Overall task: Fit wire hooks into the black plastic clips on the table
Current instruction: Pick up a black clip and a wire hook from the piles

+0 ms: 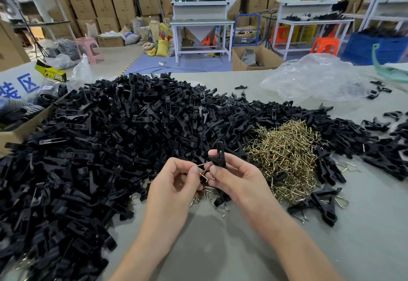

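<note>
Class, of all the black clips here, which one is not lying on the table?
The clip held upright in the right hand, beside the wire hook the left hand pinches; the rest lie on the table.

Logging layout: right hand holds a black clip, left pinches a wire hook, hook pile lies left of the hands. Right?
No: the head view shows the hook pile right of the hands. Correct: black clip in right hand, wire hook in left hand.
</note>
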